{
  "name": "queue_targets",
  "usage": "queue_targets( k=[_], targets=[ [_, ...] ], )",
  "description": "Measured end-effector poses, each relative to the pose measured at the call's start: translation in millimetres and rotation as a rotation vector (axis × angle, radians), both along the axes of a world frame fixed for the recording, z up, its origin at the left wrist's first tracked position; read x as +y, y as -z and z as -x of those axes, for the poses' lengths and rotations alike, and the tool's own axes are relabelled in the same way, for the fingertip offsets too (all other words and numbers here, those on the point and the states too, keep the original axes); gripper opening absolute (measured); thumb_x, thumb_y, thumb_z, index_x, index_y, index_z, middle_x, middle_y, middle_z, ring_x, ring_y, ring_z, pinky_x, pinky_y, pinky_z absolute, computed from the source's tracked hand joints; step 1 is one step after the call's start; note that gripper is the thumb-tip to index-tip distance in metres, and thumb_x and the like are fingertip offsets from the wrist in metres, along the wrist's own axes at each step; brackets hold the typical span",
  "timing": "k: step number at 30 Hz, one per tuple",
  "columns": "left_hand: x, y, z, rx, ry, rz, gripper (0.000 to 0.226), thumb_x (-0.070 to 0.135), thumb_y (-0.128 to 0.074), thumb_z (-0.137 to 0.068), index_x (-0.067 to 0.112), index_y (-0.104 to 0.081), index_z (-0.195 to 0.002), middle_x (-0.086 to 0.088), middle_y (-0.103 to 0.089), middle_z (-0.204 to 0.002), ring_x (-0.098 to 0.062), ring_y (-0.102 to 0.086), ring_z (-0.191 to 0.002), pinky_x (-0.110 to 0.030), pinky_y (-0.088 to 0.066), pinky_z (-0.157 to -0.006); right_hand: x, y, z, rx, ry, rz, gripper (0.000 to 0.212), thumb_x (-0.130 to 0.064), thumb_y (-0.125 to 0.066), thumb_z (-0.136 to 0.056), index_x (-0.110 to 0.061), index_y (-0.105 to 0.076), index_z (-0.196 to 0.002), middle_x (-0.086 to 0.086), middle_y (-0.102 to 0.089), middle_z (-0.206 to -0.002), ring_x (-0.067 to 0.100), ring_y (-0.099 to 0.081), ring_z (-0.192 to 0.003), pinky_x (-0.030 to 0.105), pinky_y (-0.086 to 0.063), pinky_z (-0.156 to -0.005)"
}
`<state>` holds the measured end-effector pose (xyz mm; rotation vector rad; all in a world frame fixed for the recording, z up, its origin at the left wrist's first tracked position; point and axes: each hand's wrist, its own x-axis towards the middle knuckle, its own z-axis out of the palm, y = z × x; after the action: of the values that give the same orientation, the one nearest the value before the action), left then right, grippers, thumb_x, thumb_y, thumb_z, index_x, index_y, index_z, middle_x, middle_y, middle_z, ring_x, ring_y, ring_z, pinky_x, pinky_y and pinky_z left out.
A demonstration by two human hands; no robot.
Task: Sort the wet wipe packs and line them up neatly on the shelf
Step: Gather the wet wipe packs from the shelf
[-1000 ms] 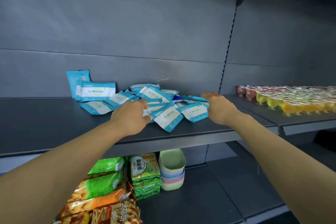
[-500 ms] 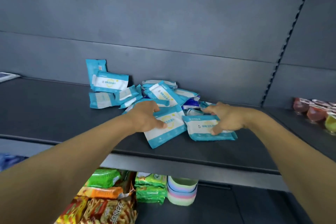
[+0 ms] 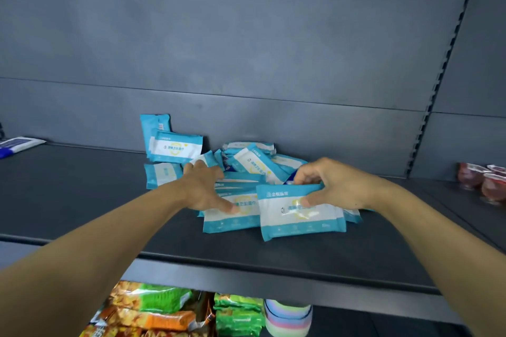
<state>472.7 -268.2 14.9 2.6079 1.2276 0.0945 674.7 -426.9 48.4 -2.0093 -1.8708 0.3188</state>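
Dark grey store shelving with a plain back panel; the shelf (image 3: 82, 200) carried a loose heap of blue-and-white wet wipe packs (image 3: 254, 164) near its middle. Two packs (image 3: 175, 146) stood leaning on the back panel at the heap's left, one more (image 3: 161, 176) lay flat just in front of them. Right hand (image 3: 332, 186) pinched the top edge of the front pack (image 3: 298, 216), thumb on its face, fingers curled behind; the pack was tilted up toward the camera, lower edge at the shelf. Left hand (image 3: 206, 187) lay on the heap with fingers spread, thumb pressing a flat pack (image 3: 230, 217) just left of the held one, the two packs overlapping. Far right of the shelf: red jelly cups (image 3: 482, 182). Far left: a white-and-blue packet (image 3: 19, 143) against the back. Lower shelf showed green and orange snack bags (image 3: 164, 306) and stacked pastel bowls (image 3: 287, 319).
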Motion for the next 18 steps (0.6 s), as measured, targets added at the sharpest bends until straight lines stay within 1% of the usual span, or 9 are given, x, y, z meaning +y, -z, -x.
queue_targets(
  k=[2,3,5,7,10,12,14,15,18],
  targets=[
    [3,-1,3,0.026,-0.002,0.017,0.083,0.062,-0.070,-0.069,0.024,-0.039,-0.136,-0.005,-0.033,-0.132,-0.025,-0.032,-0.127,-0.040,-0.033,-0.107,11,1,14,-0.006,-0.029,-0.006,0.022,-0.013,-0.073,-0.080,-0.031,-0.062,-0.075,-0.015,-0.067,-0.082,0.004,-0.061,-0.076,0.014,-0.048,-0.071],
    [3,0,4,-0.001,0.013,0.054,0.079,0.060,-0.071,-0.070,0.022,-0.041,-0.131,-0.003,-0.038,-0.128,-0.022,-0.039,-0.120,-0.037,-0.038,-0.102,17,1,20,-0.027,-0.030,-0.008,0.021,-0.015,-0.072,-0.081,-0.032,-0.062,-0.075,-0.016,-0.065,-0.081,0.002,-0.058,-0.075,0.013,-0.045,-0.068],
    [4,1,7,-0.104,0.037,0.122,0.065,0.050,-0.075,-0.072,0.020,-0.043,-0.119,0.000,-0.047,-0.118,-0.017,-0.047,-0.105,-0.029,-0.042,-0.088,29,5,27,-0.106,-0.004,0.000,0.013,-0.021,-0.072,-0.081,-0.030,-0.063,-0.078,-0.011,-0.063,-0.089,0.009,-0.057,-0.085,0.022,-0.045,-0.075],
    [5,1,9,-0.268,0.011,0.190,0.051,0.035,-0.077,-0.076,0.019,-0.045,-0.113,0.002,-0.050,-0.108,-0.015,-0.049,-0.096,-0.025,-0.041,-0.077,38,10,32,-0.166,0.018,0.035,0.019,-0.026,-0.072,-0.081,-0.032,-0.056,-0.073,-0.006,-0.056,-0.098,0.014,-0.053,-0.093,0.028,-0.043,-0.081],
    [7,-3,17,-0.564,-0.054,0.347,0.033,0.012,-0.069,-0.084,0.018,-0.055,-0.114,-0.005,-0.055,-0.108,-0.016,-0.054,-0.088,-0.025,-0.046,-0.075,43,20,37,-0.173,0.016,0.018,0.025,-0.027,-0.071,-0.082,-0.033,-0.048,-0.076,-0.005,-0.043,-0.121,0.011,-0.042,-0.113,0.021,-0.031,-0.091],
    [3,-7,24,-0.674,-0.048,0.464,0.019,0.010,-0.059,-0.091,0.015,-0.060,-0.110,-0.007,-0.062,-0.105,-0.013,-0.059,-0.084,-0.023,-0.048,-0.069,44,24,41,-0.155,0.017,-0.018,0.021,-0.026,-0.070,-0.083,-0.027,-0.049,-0.083,-0.006,-0.038,-0.130,0.010,-0.034,-0.124,0.018,-0.026,-0.095],
    [-5,-11,27,-0.691,-0.025,0.529,0.010,0.022,-0.057,-0.094,0.016,-0.064,-0.099,-0.002,-0.068,-0.097,-0.009,-0.063,-0.081,-0.022,-0.051,-0.068,47,26,44,-0.152,0.025,-0.044,0.022,-0.025,-0.070,-0.083,-0.023,-0.048,-0.084,-0.007,-0.043,-0.122,0.013,-0.041,-0.118,0.020,-0.031,-0.090],
    [-7,-11,27,-0.668,-0.010,0.489,0.013,0.031,-0.061,-0.091,0.019,-0.065,-0.094,0.001,-0.069,-0.095,-0.007,-0.063,-0.083,-0.022,-0.051,-0.069,48,26,46,-0.143,0.034,-0.062,0.024,-0.025,-0.071,-0.083,-0.024,-0.047,-0.082,-0.007,-0.044,-0.113,0.013,-0.044,-0.110,0.022,-0.033,-0.084],
    [-11,-12,23,-0.477,0.062,0.224,0.033,0.041,-0.079,-0.071,0.023,-0.064,-0.095,0.008,-0.065,-0.098,-0.006,-0.059,-0.088,-0.018,-0.046,-0.073,49,27,57,-0.092,0.061,-0.117,0.025,-0.024,-0.073,-0.080,-0.021,-0.048,-0.085,-0.006,-0.040,-0.105,0.012,-0.045,-0.099,0.025,-0.036,-0.079]
  ],
)
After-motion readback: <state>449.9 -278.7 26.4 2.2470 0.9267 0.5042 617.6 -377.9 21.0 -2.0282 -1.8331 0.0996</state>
